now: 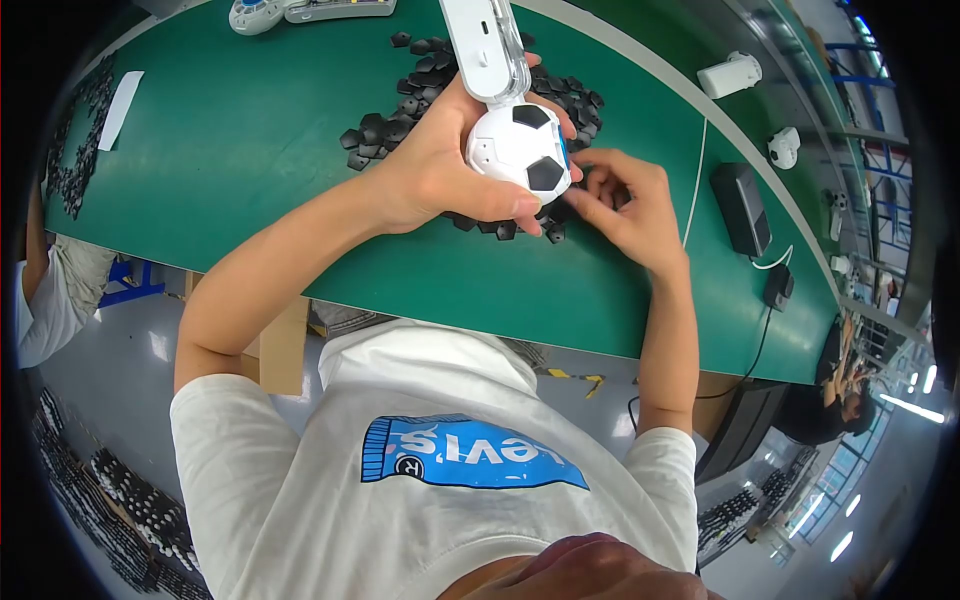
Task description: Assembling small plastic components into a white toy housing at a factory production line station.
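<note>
My left hand [440, 178] grips a white device whose round end looks like a soccer ball [508, 148] with black pentagon patches. From that ball a long white and clear arm [482, 52] reaches up and away. A strip of blue shows on the ball's right side. Close against that side is my right hand [635, 205], its thumb and fingers curled together; whatever sits between the fingertips is too small or hidden to make out. Under and around both hands, loose black pentagon pieces [376, 132] lie scattered on the green table [270, 120].
Another white device [258, 14] lies at the far left edge. A white strip [120, 110] is beside more black pieces [72, 180]. To the right stand a black box [740, 210] and a corded adapter [778, 288]. White devices [730, 75] rest beyond the rim. People sit at both sides.
</note>
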Demonstrator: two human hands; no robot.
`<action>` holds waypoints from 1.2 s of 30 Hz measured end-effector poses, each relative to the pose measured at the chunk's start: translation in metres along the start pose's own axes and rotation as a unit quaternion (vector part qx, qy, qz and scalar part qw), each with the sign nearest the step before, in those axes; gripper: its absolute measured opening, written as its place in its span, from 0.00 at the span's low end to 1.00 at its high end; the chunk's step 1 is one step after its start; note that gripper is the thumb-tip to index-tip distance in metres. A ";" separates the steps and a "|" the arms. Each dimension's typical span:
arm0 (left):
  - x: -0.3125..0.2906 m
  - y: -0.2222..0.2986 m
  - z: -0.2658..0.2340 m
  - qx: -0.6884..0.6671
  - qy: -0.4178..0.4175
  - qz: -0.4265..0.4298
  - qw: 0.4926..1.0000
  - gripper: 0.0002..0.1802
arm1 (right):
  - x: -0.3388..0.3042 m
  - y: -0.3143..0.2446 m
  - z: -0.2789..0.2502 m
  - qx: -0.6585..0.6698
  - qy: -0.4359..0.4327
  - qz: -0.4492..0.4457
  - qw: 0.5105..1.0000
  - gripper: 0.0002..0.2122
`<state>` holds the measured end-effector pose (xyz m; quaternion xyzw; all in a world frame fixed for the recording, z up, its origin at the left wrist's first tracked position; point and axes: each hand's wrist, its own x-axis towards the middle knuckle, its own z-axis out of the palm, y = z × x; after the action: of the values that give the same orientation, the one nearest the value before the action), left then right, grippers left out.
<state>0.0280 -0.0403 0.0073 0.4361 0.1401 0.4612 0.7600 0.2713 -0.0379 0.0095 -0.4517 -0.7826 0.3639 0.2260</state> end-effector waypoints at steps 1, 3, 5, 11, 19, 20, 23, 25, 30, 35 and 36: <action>0.000 0.001 0.001 0.034 0.012 -0.022 0.999 0.55 | 0.000 -0.001 0.003 0.012 0.045 -0.041 0.998 0.12; 0.001 0.003 0.003 0.102 0.035 -0.066 0.992 0.58 | -0.002 -0.002 0.009 0.024 0.089 -0.080 0.993 0.12; 0.001 -0.006 0.000 0.161 0.033 -0.027 0.986 0.59 | -0.003 -0.013 0.022 0.139 0.152 -0.155 0.966 0.12; -0.003 -0.015 0.003 0.282 0.058 0.072 0.955 0.62 | -0.010 -0.029 0.038 0.234 0.152 -0.092 0.956 0.13; -0.005 -0.017 0.006 0.331 0.073 0.068 0.938 0.49 | -0.014 -0.032 0.045 0.288 0.164 -0.009 0.944 0.10; -0.006 -0.016 0.006 0.340 0.077 0.069 0.935 0.49 | -0.013 -0.033 0.044 0.269 0.164 -0.011 0.949 0.10; -0.008 -0.015 0.007 0.371 0.084 0.051 0.924 0.53 | -0.011 -0.036 0.041 0.240 0.162 -0.029 0.957 0.09; -0.008 -0.016 0.005 0.389 0.086 0.062 0.915 0.53 | -0.012 -0.039 0.040 0.204 0.163 -0.027 0.965 0.09; -0.009 -0.016 0.004 0.379 0.077 0.080 0.919 0.53 | -0.014 -0.039 0.041 0.220 0.171 0.022 0.960 0.10; -0.010 -0.021 0.006 0.332 0.079 0.069 0.937 0.53 | -0.014 -0.031 0.040 0.294 0.147 0.019 0.944 0.09; -0.010 -0.022 0.006 0.337 0.082 0.069 0.936 0.53 | -0.015 -0.030 0.038 0.302 0.135 0.029 0.943 0.09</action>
<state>0.0395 -0.0557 -0.0083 0.6357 0.3184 0.4722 0.5211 0.2364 -0.0744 0.0079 -0.4295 -0.5846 0.5253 0.4449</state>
